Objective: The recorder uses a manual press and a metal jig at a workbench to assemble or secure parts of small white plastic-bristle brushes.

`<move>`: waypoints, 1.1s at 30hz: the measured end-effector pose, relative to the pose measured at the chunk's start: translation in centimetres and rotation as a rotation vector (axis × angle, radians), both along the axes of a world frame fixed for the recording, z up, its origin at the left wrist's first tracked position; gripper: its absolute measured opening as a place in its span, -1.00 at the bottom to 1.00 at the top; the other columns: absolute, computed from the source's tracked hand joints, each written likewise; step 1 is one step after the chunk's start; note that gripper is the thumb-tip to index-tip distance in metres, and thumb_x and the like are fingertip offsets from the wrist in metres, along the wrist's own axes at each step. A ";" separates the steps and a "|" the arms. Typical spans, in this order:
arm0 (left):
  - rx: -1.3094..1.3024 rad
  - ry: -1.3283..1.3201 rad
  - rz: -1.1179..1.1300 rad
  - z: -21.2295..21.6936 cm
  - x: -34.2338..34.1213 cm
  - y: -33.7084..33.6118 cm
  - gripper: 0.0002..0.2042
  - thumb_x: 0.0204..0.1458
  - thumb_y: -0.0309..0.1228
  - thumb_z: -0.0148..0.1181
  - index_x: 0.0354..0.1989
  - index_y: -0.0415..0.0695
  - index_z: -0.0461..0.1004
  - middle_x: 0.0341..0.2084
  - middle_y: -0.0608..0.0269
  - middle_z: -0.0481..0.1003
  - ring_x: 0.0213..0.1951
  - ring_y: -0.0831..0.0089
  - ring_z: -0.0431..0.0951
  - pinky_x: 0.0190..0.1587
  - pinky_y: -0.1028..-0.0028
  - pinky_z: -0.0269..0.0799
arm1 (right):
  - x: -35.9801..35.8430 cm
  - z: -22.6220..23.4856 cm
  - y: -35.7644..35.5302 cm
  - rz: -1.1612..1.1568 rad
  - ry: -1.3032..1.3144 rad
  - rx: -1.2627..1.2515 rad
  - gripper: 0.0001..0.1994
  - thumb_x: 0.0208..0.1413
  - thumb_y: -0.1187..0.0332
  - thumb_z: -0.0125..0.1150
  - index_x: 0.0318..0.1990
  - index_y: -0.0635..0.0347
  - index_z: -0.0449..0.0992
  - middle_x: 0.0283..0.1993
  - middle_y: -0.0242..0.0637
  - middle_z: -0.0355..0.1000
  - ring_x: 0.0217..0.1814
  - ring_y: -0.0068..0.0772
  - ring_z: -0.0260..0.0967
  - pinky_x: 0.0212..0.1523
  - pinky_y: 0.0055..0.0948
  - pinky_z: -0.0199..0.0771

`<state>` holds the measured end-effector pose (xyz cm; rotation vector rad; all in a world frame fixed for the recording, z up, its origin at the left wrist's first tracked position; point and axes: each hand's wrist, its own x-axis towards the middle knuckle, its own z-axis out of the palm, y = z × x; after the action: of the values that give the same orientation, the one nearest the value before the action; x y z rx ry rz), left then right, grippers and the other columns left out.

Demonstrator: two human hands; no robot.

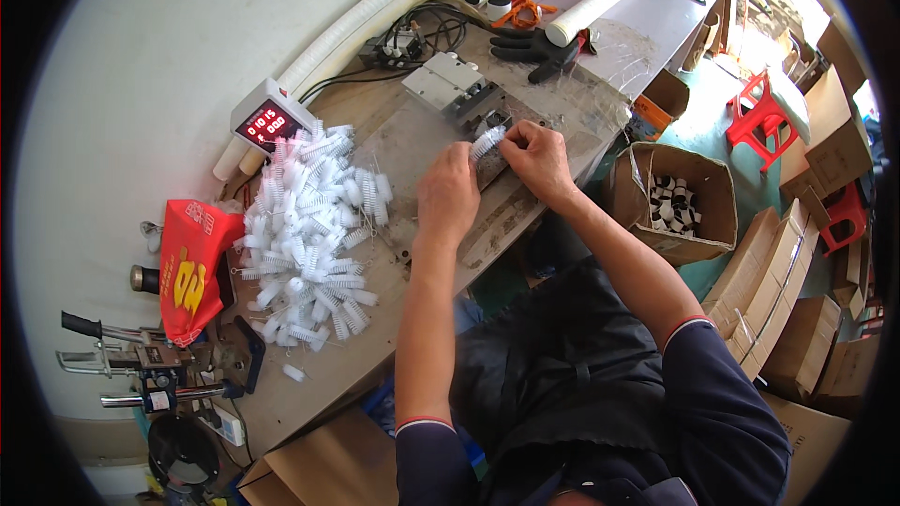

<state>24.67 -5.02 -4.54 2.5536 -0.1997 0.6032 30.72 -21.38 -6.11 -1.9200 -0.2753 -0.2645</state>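
Both hands meet over a small metal fixture (489, 112) on the workbench, with a white spiral bristle brush (487, 142) between them. My left hand (448, 189) is closed at the brush's near left end, its fingertips partly hidden behind the back of the hand. At the other end, my right hand (540, 159) pinches the brush between thumb and fingers. A large heap of similar white brushes (309, 244) with thin wire ends lies left of my left forearm. One loose brush (293, 372) rests apart, below the heap.
A counter box (272, 117) with a red display stands behind the heap, near a red bag (192, 267). Beyond the fixture are a grey metal block (444, 82), a black glove (539, 52) and white tubes (614, 0). An open carton (689, 239) of black-and-white pieces sits right of the bench.
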 end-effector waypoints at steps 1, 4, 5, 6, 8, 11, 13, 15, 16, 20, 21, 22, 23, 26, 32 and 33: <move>-0.001 -0.022 -0.003 -0.1 0.0 0.0 -0.82 0.27 -0.47 0.06 0.00 -0.17 0.42 -0.18 -0.02 0.54 -0.09 -0.06 0.55 -0.07 0.06 0.47 | -0.1 0.1 0.0 0.002 -0.003 0.002 -0.80 0.02 0.32 0.28 -0.36 0.31 0.61 -0.43 -0.08 0.58 -0.39 -0.24 0.56 -0.25 -0.26 0.53; -0.026 -0.071 0.019 -0.2 -0.1 0.3 -0.80 0.27 -0.49 0.05 0.04 -0.19 0.42 -0.15 -0.04 0.52 -0.09 -0.07 0.55 -0.06 0.06 0.47 | -0.3 0.3 0.1 0.002 0.010 -0.002 -0.79 0.04 0.30 0.29 -0.36 0.31 0.62 -0.42 -0.08 0.59 -0.38 -0.22 0.57 -0.25 -0.27 0.53; -0.052 -0.093 0.040 -0.1 -0.3 0.5 -0.79 0.27 -0.50 0.05 0.05 -0.20 0.42 -0.14 -0.05 0.51 -0.09 -0.08 0.55 -0.06 0.06 0.47 | -0.4 0.3 0.2 0.014 0.025 0.013 -0.79 0.04 0.29 0.30 -0.36 0.31 0.62 -0.42 -0.08 0.59 -0.38 -0.23 0.57 -0.25 -0.28 0.53; -0.052 -0.100 0.038 -0.1 -0.4 0.5 -0.79 0.27 -0.50 0.05 0.05 -0.20 0.42 -0.14 -0.05 0.51 -0.09 -0.08 0.55 -0.06 0.06 0.47 | -0.5 0.4 0.0 0.019 0.037 0.026 -0.78 0.05 0.29 0.31 -0.36 0.31 0.62 -0.42 -0.08 0.59 -0.38 -0.24 0.58 -0.26 -0.29 0.53; -0.104 -0.052 0.093 0.0 -0.9 0.5 -0.77 0.27 -0.50 0.06 0.06 -0.22 0.42 -0.13 -0.06 0.51 -0.08 -0.11 0.54 -0.06 0.07 0.46 | -0.5 0.4 -0.1 0.015 0.022 0.019 -0.77 0.06 0.27 0.32 -0.35 0.31 0.62 -0.42 -0.08 0.59 -0.38 -0.28 0.58 -0.26 -0.31 0.53; -0.194 -0.088 0.129 -0.1 -1.0 1.1 -0.81 0.27 -0.48 0.11 0.00 -0.25 0.48 -0.15 -0.08 0.55 -0.10 -0.12 0.57 -0.07 0.12 0.47 | -0.5 0.2 -0.4 0.027 0.028 0.035 -0.76 0.09 0.27 0.33 -0.30 0.32 0.64 -0.42 -0.12 0.59 -0.38 -0.35 0.56 -0.27 -0.34 0.52; -0.213 -0.064 0.089 0.0 -1.3 1.9 -0.82 0.26 -0.47 0.11 -0.02 -0.25 0.48 -0.19 -0.07 0.55 -0.13 -0.10 0.57 -0.08 0.14 0.46 | -0.6 0.5 -0.5 0.048 0.041 0.059 -0.76 0.12 0.28 0.33 -0.26 0.32 0.65 -0.41 -0.16 0.60 -0.38 -0.40 0.54 -0.27 -0.36 0.52; -0.233 -0.039 0.048 0.1 -1.5 2.3 -0.83 0.26 -0.47 0.11 -0.04 -0.25 0.49 -0.22 -0.07 0.55 -0.16 -0.09 0.57 -0.09 0.15 0.46 | -0.7 0.7 -0.7 0.168 0.121 0.235 -0.74 0.18 0.31 0.32 -0.12 0.35 0.64 -0.35 -0.26 0.61 -0.37 -0.48 0.50 -0.28 -0.39 0.53; -0.239 -0.053 0.022 0.1 -1.5 2.4 -0.83 0.25 -0.48 0.12 -0.05 -0.24 0.50 -0.24 -0.06 0.54 -0.18 -0.07 0.58 -0.10 0.16 0.46 | -0.7 0.6 -0.8 0.167 0.116 0.236 -0.74 0.18 0.31 0.32 -0.12 0.35 0.64 -0.35 -0.26 0.61 -0.37 -0.48 0.50 -0.28 -0.39 0.53; -0.261 -0.051 -0.016 -0.1 -1.6 2.7 -0.84 0.23 -0.51 0.13 -0.05 -0.22 0.50 -0.25 -0.05 0.54 -0.21 0.00 0.59 -0.12 0.20 0.46 | -0.9 1.0 -1.0 0.289 0.185 0.326 -0.74 0.23 0.39 0.32 0.03 0.29 0.60 -0.40 -0.47 0.50 -0.47 -0.73 0.31 -0.47 -0.61 0.32; -0.261 -0.053 -0.016 0.0 -1.6 2.5 -0.84 0.23 -0.51 0.13 -0.05 -0.22 0.50 -0.25 -0.05 0.54 -0.21 0.00 0.59 -0.12 0.20 0.46 | -1.0 1.1 -1.3 0.318 0.278 0.404 -0.73 0.22 0.40 0.33 0.04 0.28 0.60 -0.40 -0.47 0.50 -0.48 -0.74 0.31 -0.49 -0.63 0.32; -0.240 -0.072 -0.021 0.1 -1.6 2.4 -0.84 0.23 -0.52 0.13 -0.05 -0.22 0.50 -0.26 -0.03 0.55 -0.21 0.03 0.60 -0.13 0.21 0.47 | -0.9 1.1 -1.4 0.319 0.276 0.403 -0.73 0.22 0.40 0.33 0.04 0.28 0.60 -0.40 -0.47 0.50 -0.48 -0.74 0.31 -0.49 -0.63 0.32; -0.218 -0.090 -0.024 0.1 -1.6 2.3 -0.83 0.22 -0.53 0.14 -0.04 -0.21 0.51 -0.27 -0.01 0.57 -0.22 0.05 0.62 -0.14 0.22 0.48 | -0.8 1.0 -1.6 0.336 0.288 0.426 -0.77 0.21 0.41 0.34 -0.02 0.27 0.62 -0.40 -0.47 0.51 -0.46 -0.74 0.31 -0.45 -0.62 0.31; -0.277 -0.019 -0.008 0.3 -1.8 2.0 -0.84 0.22 -0.51 0.12 -0.06 -0.15 0.52 -0.21 -0.03 0.56 -0.12 -0.09 0.56 -0.07 0.10 0.46 | -1.0 1.1 -1.6 0.342 0.290 0.427 -0.82 0.20 0.41 0.35 -0.09 0.27 0.65 -0.40 -0.49 0.51 -0.45 -0.74 0.30 -0.42 -0.61 0.31; -0.233 0.025 -0.052 0.6 -2.0 1.7 -0.83 0.20 -0.50 0.16 -0.06 -0.15 0.52 -0.27 -0.01 0.58 -0.16 -0.09 0.58 -0.10 0.09 0.47 | -0.8 0.6 -1.6 0.330 0.292 0.379 -0.87 0.19 0.42 0.35 -0.18 0.28 0.65 -0.42 -0.51 0.51 -0.43 -0.74 0.30 -0.40 -0.62 0.30; -0.237 0.024 -0.032 0.4 -2.1 2.0 -0.83 0.20 -0.50 0.16 -0.06 -0.15 0.52 -0.27 -0.01 0.58 -0.16 -0.09 0.58 -0.10 0.09 0.47 | -0.8 0.7 -1.1 0.349 0.286 0.384 -0.89 0.19 0.42 0.35 -0.21 0.28 0.65 -0.43 -0.51 0.51 -0.42 -0.75 0.30 -0.40 -0.62 0.31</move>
<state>22.59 -2.98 -4.15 2.3229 -0.1513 0.5495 29.88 -22.51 -5.41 -1.4756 -0.3354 0.1795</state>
